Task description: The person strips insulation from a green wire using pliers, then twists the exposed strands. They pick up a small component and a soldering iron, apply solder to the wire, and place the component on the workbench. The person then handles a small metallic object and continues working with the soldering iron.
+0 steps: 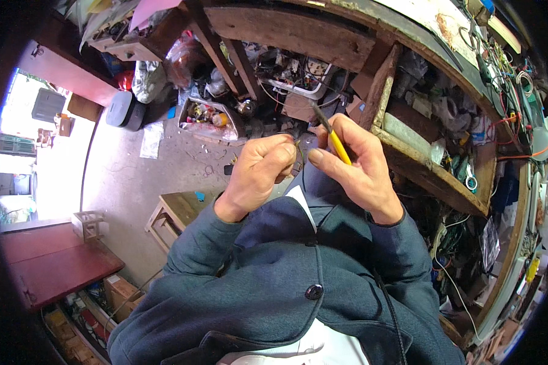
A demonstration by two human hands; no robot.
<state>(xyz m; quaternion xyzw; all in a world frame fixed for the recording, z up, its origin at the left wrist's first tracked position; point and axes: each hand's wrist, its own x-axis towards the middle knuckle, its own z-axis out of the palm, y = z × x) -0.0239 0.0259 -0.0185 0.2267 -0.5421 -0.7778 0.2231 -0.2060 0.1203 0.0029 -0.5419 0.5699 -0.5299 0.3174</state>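
Observation:
My right hand (pixel 366 169) is closed around a slim tool (pixel 340 146) with a yellow handle and a dark, narrow end. That end points up and away, and its exact kind is unclear. Just to the left, my left hand (pixel 260 169) is curled with thumb and forefinger pinched together. Something thin and dark shows by its fingertips, too small to name. A small gap separates the two hands, both held in front of my dark jacket (pixel 274 267).
A wooden workbench (pixel 432 164) with cluttered shelves runs along the right. Ahead on the floor sits an open box (pixel 210 121) of small parts. A wooden stool (pixel 186 210) stands left of my arm. Farther left are a dark red panel (pixel 67 267) and a bright doorway.

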